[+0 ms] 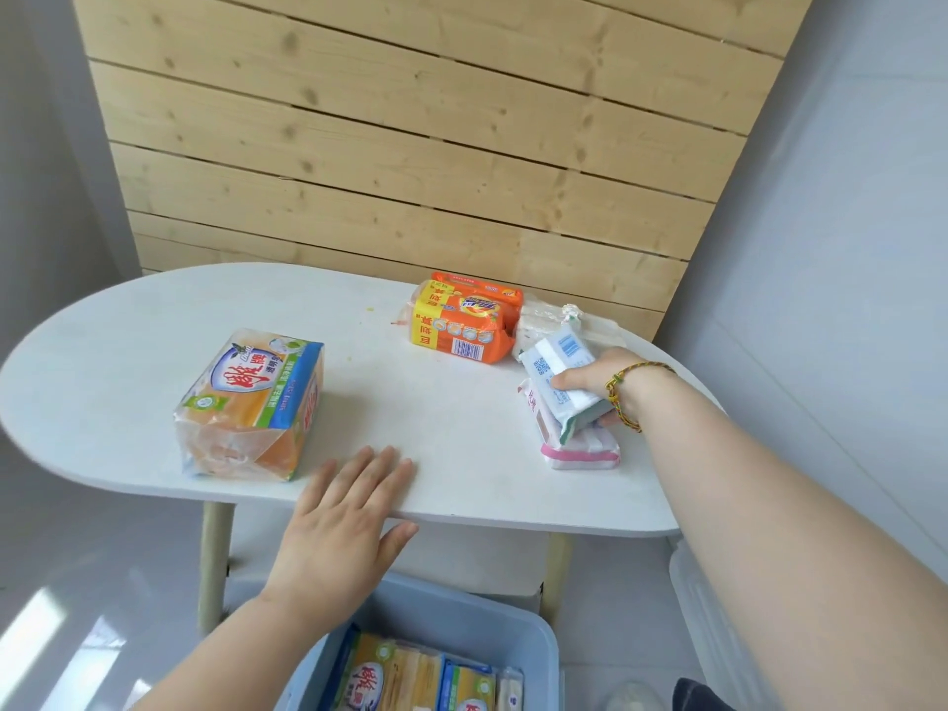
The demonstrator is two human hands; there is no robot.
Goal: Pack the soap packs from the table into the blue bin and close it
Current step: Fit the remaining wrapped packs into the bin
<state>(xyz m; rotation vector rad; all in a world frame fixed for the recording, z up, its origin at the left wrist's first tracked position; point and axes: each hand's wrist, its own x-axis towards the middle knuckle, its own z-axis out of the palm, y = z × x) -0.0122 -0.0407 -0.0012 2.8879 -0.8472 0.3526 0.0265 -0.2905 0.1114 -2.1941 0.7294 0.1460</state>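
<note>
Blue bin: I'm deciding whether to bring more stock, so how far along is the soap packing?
Partly done: the blue bin already holds several soap packs. In hand: the right hand grips a white-and-blue soap pack; the left hand rests flat on the table edge. To do: the yellow multipack, orange pack and pink-and-white pack lie on the table, and the bin is open.

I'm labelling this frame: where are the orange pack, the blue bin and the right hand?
orange pack (pixel 464 320): head view, front face.
blue bin (pixel 461 613): head view, far wall.
right hand (pixel 603 377): head view, its back, gripping white pack (pixel 559 354).
</note>
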